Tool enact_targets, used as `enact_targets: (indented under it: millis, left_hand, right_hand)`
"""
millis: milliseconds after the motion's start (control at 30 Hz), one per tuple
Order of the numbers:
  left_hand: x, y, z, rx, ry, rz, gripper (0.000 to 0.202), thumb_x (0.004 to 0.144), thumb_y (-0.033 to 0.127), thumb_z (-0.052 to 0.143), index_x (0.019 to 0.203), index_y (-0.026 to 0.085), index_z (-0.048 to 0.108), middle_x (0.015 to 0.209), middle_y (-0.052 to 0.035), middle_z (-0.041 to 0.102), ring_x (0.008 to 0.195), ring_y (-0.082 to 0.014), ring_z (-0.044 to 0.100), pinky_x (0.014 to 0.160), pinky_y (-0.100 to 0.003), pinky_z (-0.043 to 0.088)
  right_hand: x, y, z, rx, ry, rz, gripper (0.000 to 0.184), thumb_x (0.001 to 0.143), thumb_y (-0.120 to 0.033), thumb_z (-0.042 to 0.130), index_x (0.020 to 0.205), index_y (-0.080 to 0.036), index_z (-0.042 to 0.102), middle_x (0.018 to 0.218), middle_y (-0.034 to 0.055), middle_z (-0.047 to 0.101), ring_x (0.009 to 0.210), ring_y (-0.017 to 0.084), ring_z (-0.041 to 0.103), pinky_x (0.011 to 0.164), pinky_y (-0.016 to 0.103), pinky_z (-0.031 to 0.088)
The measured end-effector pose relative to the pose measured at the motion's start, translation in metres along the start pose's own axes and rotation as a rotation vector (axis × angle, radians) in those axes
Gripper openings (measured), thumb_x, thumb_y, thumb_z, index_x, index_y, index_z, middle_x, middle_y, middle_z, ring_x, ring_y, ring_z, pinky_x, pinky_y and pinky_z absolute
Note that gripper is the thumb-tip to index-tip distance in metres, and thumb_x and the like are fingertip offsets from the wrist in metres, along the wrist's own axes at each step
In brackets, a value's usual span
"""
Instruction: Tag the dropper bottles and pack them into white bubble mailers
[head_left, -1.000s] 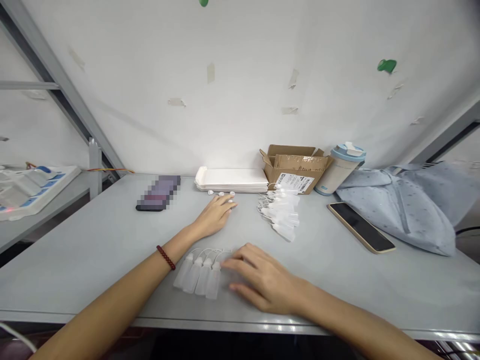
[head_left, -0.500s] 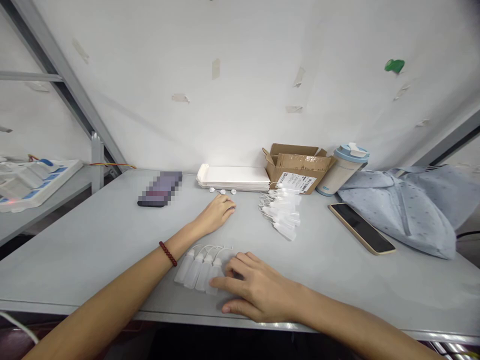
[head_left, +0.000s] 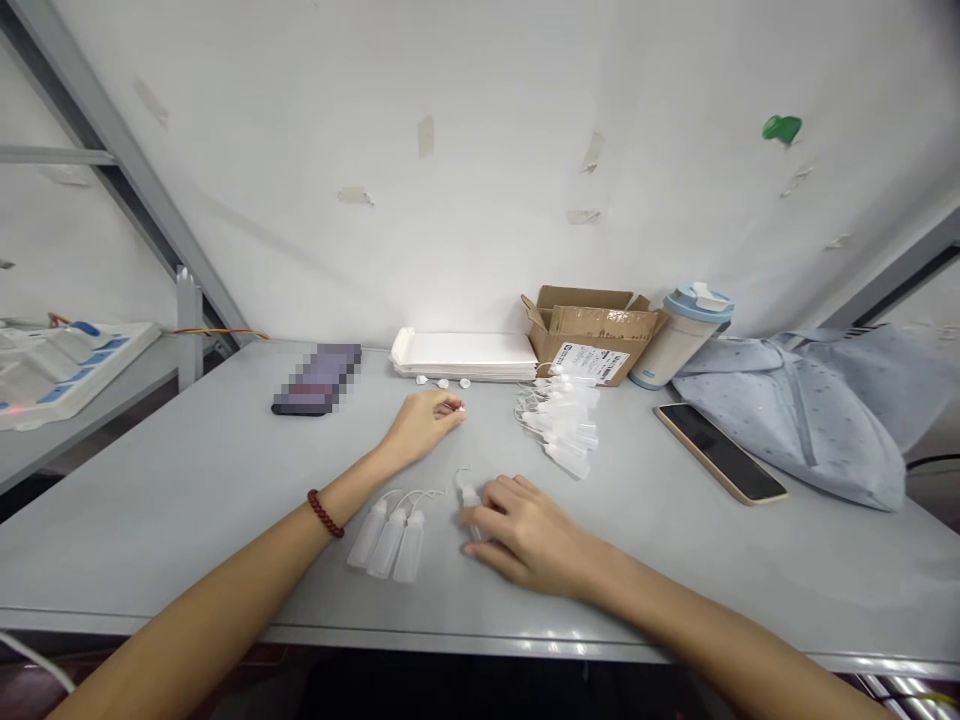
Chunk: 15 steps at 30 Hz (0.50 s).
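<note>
My left hand (head_left: 424, 425) is pinched closed at the middle of the table, with a small white cap (head_left: 462, 409) just showing at its fingertips. Behind it lie three more white caps (head_left: 443, 384) in a short line. My right hand (head_left: 529, 530) has its fingers curled around a small translucent squeeze bottle (head_left: 470, 496); a thin white strap rises from the bottle's neck, and its lower body is partly hidden. Left of that hand, three similar bottles (head_left: 385, 545) lie side by side with their straps pointing away from me. Further back, right of centre, is a pile of such bottles (head_left: 568, 425).
A stack of white trays or boxes (head_left: 472, 352) stands against the wall beside an open cardboard box (head_left: 596, 335) and a tumbler (head_left: 679, 340). A phone (head_left: 720, 452) and a pale blue bag (head_left: 802, 420) lie at right. A dark, pixelated object (head_left: 315, 380) lies at left.
My right hand has taken the rightmost bottle of the front row and carried it right and away from me. My left hand has drawn back slightly, now pinching a white cap.
</note>
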<state>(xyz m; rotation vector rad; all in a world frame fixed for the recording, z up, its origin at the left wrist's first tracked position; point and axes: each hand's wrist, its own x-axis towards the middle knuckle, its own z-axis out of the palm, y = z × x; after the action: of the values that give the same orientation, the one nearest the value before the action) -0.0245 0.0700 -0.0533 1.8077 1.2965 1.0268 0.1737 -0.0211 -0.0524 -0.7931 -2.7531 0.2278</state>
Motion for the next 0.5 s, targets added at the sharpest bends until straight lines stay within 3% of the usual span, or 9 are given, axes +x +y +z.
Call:
enact_targets:
  millis: [100,200,367,500]
  left_hand:
    - [-0.005,0.012,-0.003,-0.196,-0.014,-0.156,0.027,0.067,0.038,0.070,0.076,0.014,0.063,0.071,-0.0034,0.067,0.071,-0.0188,0.063,0.073,-0.035,0.050]
    - [-0.011,0.024,-0.006,-0.312,-0.063,-0.223,0.027,0.066,0.038,0.073,0.076,0.014,0.067,0.074,-0.0037,0.067,0.075,-0.0180,0.061,0.073,-0.033,0.049]
    - [-0.022,0.038,-0.004,-0.524,-0.208,-0.247,0.024,0.065,0.032,0.077,0.081,0.014,0.070,0.085,-0.0056,0.068,0.081,-0.0170,0.060,0.081,-0.034,0.047]
    - [-0.027,0.043,-0.001,-0.559,-0.235,-0.234,0.024,0.067,0.032,0.076,0.083,0.015,0.071,0.090,-0.0067,0.068,0.081,-0.0166,0.059,0.083,-0.035,0.047]
  right_hand:
    - [0.000,0.011,-0.001,-0.003,0.111,0.057,0.027,0.091,-0.036,0.049,0.105,-0.016,0.061,0.084,0.0077,0.058,0.076,0.018,0.052,0.071,0.032,0.044]
    - [0.000,0.020,-0.002,0.027,0.242,0.097,0.023,0.091,-0.034,0.050,0.104,-0.017,0.059,0.086,0.0078,0.059,0.077,0.018,0.053,0.070,0.032,0.045]
    - [0.001,0.023,-0.004,0.093,0.348,0.068,0.016,0.090,-0.026,0.051,0.104,-0.019,0.056,0.091,0.0080,0.061,0.081,0.018,0.055,0.072,0.031,0.047]
    - [0.001,0.021,-0.003,0.104,0.354,0.054,0.016,0.089,-0.021,0.051,0.104,-0.019,0.055,0.093,0.0081,0.062,0.083,0.019,0.056,0.074,0.032,0.048]
